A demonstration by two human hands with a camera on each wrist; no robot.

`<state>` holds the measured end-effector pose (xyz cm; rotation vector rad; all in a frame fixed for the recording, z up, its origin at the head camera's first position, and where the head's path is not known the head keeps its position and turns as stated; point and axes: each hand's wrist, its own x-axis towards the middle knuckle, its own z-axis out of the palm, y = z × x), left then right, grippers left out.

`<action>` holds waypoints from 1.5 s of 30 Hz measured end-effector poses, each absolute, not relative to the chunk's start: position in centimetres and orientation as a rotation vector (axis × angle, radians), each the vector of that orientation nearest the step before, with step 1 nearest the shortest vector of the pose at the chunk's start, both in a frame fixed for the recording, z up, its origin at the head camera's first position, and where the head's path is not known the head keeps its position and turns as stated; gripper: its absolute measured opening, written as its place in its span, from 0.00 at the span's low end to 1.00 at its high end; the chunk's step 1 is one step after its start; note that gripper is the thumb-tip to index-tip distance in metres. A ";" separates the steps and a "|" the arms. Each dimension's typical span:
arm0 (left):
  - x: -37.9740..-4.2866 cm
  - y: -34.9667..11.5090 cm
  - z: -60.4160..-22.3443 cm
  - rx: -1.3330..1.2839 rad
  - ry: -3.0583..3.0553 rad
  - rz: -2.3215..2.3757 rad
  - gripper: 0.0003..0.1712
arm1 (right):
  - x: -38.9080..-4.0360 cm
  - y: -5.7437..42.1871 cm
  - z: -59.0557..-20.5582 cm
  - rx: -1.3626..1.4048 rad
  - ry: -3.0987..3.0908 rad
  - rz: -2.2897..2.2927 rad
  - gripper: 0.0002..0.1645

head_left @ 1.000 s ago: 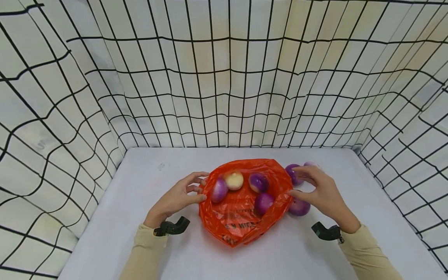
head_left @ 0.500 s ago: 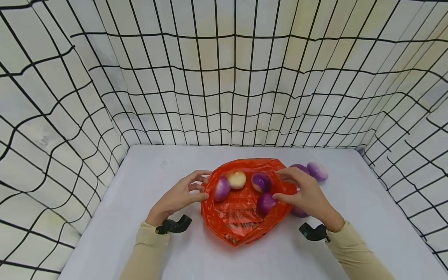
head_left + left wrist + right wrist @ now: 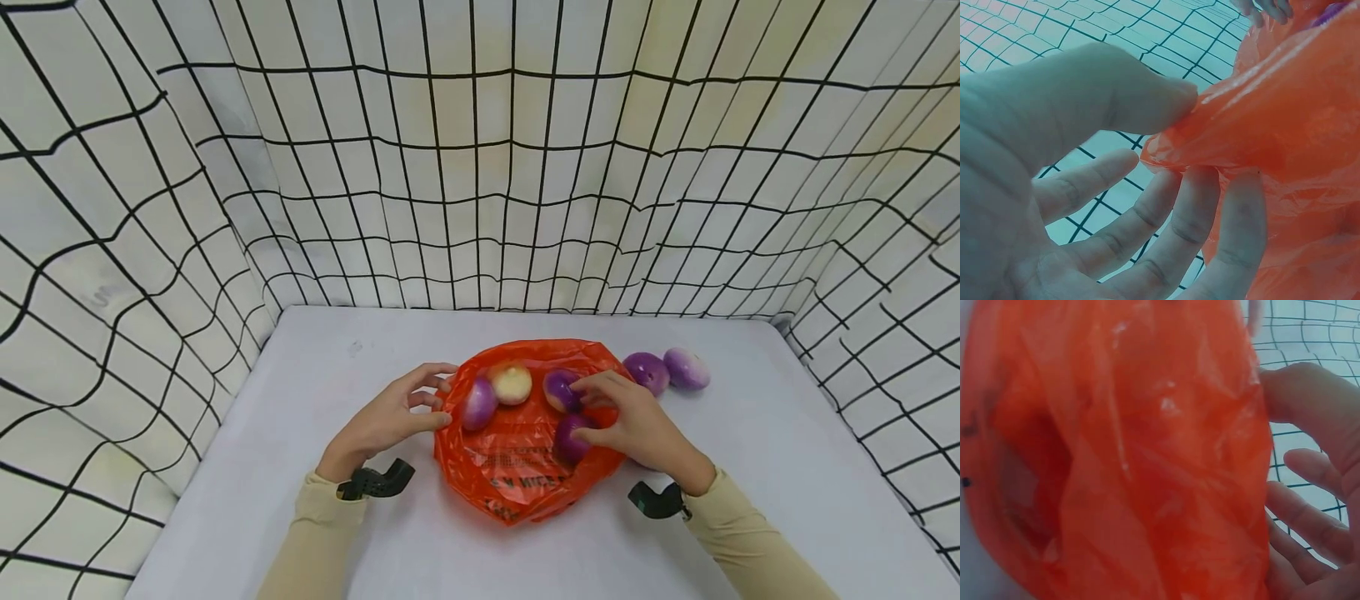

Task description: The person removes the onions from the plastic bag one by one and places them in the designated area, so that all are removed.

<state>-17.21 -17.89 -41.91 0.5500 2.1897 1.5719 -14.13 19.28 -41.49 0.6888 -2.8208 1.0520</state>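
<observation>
Leftmost, the left hand [image 3: 393, 412] pinches the rim of the red bag [image 3: 517, 493] mid-table, its mouth facing up, its pointed end toward the person. Inside, a purple onion [image 3: 480, 403] leans lengthwise away from the person, beside a pale onion [image 3: 512, 384]. The right hand [image 3: 637, 427], thumb and fingers wide apart, partly covers a far onion [image 3: 558, 387] and a near onion [image 3: 570, 442]. Beyond lie two loose onions [image 3: 686, 368].

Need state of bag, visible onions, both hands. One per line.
Red plastic bag: mouth open, holding onions
Pale onion: inside bag
Three purple onions: inside bag
Two purple onions: outside bag, side by side
Left hand: pinching bag rim
Right hand: thumb and fingers apart, at bag's right side; contact unclear
</observation>
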 end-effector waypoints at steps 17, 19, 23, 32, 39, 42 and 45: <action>-17.2 -17.7 -42.0 0.549 2.196 1.567 0.36 | -13.8 20.1 -43.1 0.666 -2.971 0.992 0.37; -17.2 -17.7 -42.0 0.551 2.194 1.568 0.36 | -13.8 20.2 -43.2 0.664 -2.974 0.979 0.37; -17.1 -17.7 -42.0 0.552 2.190 1.569 0.36 | -13.8 20.3 -43.8 0.664 -2.977 0.958 0.37; -17.2 -17.5 -42.1 0.544 2.191 1.564 0.36 | -13.8 20.5 -44.8 0.700 -2.967 0.951 0.37; -17.2 -17.5 -42.0 0.541 2.190 1.562 0.36 | -13.8 20.2 -44.9 0.693 -2.978 0.961 0.37; -17.2 -17.4 -41.9 0.546 2.186 1.567 0.36 | -13.8 20.1 -45.0 0.693 -2.987 0.976 0.38; -17.3 -17.4 -42.0 0.551 2.180 1.573 0.36 | -13.7 20.0 -45.1 0.690 -2.994 0.984 0.39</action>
